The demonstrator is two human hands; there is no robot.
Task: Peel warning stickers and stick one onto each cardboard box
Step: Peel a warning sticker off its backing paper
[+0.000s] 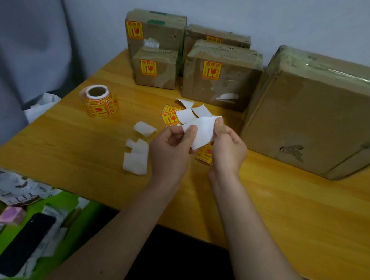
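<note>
Both thumbs and forefingers pinch one white sticker sheet [204, 130]: my left hand [170, 154] holds its lower left edge, my right hand [228, 150] its upper right corner, above the wooden table [286, 206]. Loose yellow stickers [168, 115] and white backing pieces [135, 162] lie just below and beside. Near the left stands the sticker roll [99, 103]. Four small cardboard boxes [219, 75] already carry stickers; the large box [317, 114] shows none.
</note>
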